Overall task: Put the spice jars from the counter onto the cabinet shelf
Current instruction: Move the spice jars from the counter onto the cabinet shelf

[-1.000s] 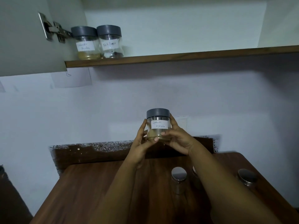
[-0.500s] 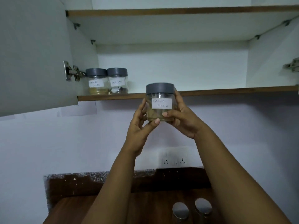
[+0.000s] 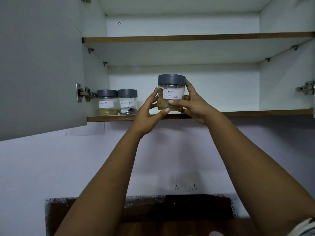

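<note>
Both hands are raised to the cabinet and share one load: the left hand (image 3: 148,114) cups the near left side of the Garam Masala jar (image 3: 171,92) with its fingers and thumb curled round the glass, and the right hand (image 3: 190,106) wraps the right side and back, its thumb lying across the front just under the paper label. Each hand is grasping the jar; neither is free.

The jar is upright, its grey lid uppermost, with brownish powder showing in its lower part. It hangs in front of the lower shelf (image 3: 255,113), its base about level with the shelf's wooden front edge. Whether the base already touches the board cannot be told, because the fingers cover that spot.

Judging by this, the step in hand is the placing of the third jar. Two are already in: the coriander powder jar (image 3: 106,104) at the far left by the door hinge, and the black pepper jar (image 3: 127,103) touching or just beside it on the right. The held jar is to the right of the pepper jar, with a gap between them.

The next move probably calls for carrying the jar farther in over the board, setting it flat, perhaps closer to the pepper jar, then loosening both grips without tipping it. The lower fingers must clear the edge first.
</note>
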`<state>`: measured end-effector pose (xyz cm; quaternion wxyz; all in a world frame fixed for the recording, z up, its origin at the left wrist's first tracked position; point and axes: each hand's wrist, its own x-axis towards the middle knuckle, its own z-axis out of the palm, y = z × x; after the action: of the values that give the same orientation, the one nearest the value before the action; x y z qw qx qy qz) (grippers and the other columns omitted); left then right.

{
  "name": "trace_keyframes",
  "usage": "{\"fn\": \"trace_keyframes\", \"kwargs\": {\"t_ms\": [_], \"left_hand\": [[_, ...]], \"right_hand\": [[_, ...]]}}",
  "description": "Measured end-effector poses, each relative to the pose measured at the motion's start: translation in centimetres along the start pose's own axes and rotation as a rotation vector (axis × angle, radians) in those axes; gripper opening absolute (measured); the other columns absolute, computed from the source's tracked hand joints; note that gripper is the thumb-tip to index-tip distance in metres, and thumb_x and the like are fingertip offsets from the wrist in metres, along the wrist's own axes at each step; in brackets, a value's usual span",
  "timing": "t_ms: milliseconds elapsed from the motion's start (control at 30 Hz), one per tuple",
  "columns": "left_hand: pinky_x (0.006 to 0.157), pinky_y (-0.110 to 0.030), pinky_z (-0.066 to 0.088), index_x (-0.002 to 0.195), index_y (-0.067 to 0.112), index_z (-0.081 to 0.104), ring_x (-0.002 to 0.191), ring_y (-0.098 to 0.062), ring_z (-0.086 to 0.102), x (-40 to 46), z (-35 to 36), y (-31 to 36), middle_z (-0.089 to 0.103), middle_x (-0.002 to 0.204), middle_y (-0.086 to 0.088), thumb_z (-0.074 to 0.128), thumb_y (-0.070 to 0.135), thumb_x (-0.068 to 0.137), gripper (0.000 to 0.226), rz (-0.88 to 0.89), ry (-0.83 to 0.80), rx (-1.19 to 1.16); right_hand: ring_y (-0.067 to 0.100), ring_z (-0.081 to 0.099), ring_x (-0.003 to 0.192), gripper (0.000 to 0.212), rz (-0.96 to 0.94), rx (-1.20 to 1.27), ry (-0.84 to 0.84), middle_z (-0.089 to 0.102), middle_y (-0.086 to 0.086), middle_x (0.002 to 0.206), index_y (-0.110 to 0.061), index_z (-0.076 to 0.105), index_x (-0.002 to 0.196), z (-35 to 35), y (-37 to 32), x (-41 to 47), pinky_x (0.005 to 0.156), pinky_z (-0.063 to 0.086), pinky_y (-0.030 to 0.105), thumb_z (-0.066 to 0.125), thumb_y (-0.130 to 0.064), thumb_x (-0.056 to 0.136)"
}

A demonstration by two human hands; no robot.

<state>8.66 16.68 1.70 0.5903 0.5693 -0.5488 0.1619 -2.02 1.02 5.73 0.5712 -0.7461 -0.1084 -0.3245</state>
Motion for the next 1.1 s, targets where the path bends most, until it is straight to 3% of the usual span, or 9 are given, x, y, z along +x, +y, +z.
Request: {"fn": "trace_keyframes", "kwargs": {"t_ms": [100,267,333,433,567,633,733,967,1100], "left_hand": [[0.082,0.001,0.036,0.149,0.04,0.026,0.124,-0.005,0.048,1.1,-0.5,-0.8,0.044,0.147,0.008,0.067,0.035,0.089,0.073,-0.003,0.01,0.106],[0.103,-0.033,0.041,0.15,0.038,0.025,0.131,-0.016,0.045,1.4,-2.3,-2.4,0.046,0.146,0.003,0.059,0.046,0.091,0.068,0.002,0.023,0.442],[0.103,-0.042,0.041,0.145,0.03,0.038,0.121,-0.021,0.05,0.7,-2.9,-3.6,0.052,0.135,-0.002,0.057,0.041,0.093,0.057,0.022,0.121,0.682],[0.107,-0.052,0.035,0.111,0.017,0.065,0.105,-0.025,0.057,-0.7,-3.8,-6.2,0.059,0.109,-0.004,0.059,0.033,0.09,0.027,0.108,0.439,0.971],[0.095,-0.047,0.044,0.089,0.01,0.063,0.088,-0.027,0.055,-1.8,-5.2,-9.0,0.057,0.091,-0.008,0.057,0.028,0.093,0.02,0.154,0.572,1.036],[0.077,-0.041,0.046,0.086,0.009,0.06,0.082,-0.025,0.05,-1.4,-5.4,-9.5,0.054,0.086,-0.007,0.054,0.028,0.094,0.021,0.151,0.561,1.0],[0.072,-0.038,0.042,0.084,0.011,0.058,0.08,-0.022,0.046,-0.4,-5.6,-9.6,0.052,0.084,-0.003,0.053,0.029,0.096,0.022,0.115,0.576,0.923],[0.077,-0.037,0.037,0.079,0.012,0.051,0.078,-0.02,0.044,0.2,-7.3,-10.3,0.05,0.08,-0.002,0.046,0.036,0.095,0.028,0.132,0.498,0.944],[0.076,-0.036,0.037,0.081,0.012,0.051,0.079,-0.021,0.045,0.3,-7.3,-10.7,0.05,0.082,-0.002,0.04,0.039,0.095,0.032,0.129,0.5,0.97]], "right_hand": [[0.019,0.073,0.097,0.1,0.033,0.01,0.019,0.067,0.011,0.113,-0.041,0.021,0.149,0.0,0.2,1.3,0.081,0.059,0.032,0.082,-0.012,0.075],[0.022,0.063,0.111,0.117,0.088,-0.228,0.016,0.062,0.006,0.119,-0.041,0.0,0.152,0.4,0.4,4.0,0.1,0.048,0.038,0.084,-0.024,0.073],[0.021,0.056,0.115,0.121,0.141,-0.364,-0.002,0.058,0.004,0.122,-0.036,-0.009,0.153,0.4,0.9,4.9,0.103,0.043,0.037,0.083,-0.027,0.074],[0.022,0.053,0.12,0.116,0.185,-0.489,-0.007,0.056,0.002,0.128,-0.028,-0.003,0.152,0.0,1.9,6.0,0.102,0.045,0.039,0.084,-0.026,0.074],[0.021,0.056,0.112,0.112,0.235,-0.53,-0.014,0.056,-0.001,0.12,-0.03,0.003,0.15,0.2,2.1,7.3,0.076,0.05,0.035,0.084,-0.028,0.073],[0.023,0.054,0.116,0.115,0.252,-0.537,-0.003,0.055,0.002,0.127,-0.027,-0.001,0.151,0.9,2.6,8.1,0.087,0.051,0.04,0.084,-0.028,0.074],[0.027,0.047,0.129,0.121,0.268,-0.579,0.027,0.048,0.008,0.14,-0.019,-0.012,0.153,2.2,3.6,9.2,0.108,0.039,0.045,0.081,-0.029,0.077],[0.031,0.028,0.143,0.127,0.359,-0.683,0.0,0.025,0.014,0.158,-0.006,-0.038,0.142,5.8,3.9,11.5,0.118,0.024,0.039,0.073,-0.035,0.085],[0.031,0.035,0.139,0.123,0.392,-0.679,-0.021,0.031,0.015,0.155,-0.003,-0.02,0.15,6.6,4.3,12.6,0.114,0.033,0.041,0.075,-0.041,0.081]]}}
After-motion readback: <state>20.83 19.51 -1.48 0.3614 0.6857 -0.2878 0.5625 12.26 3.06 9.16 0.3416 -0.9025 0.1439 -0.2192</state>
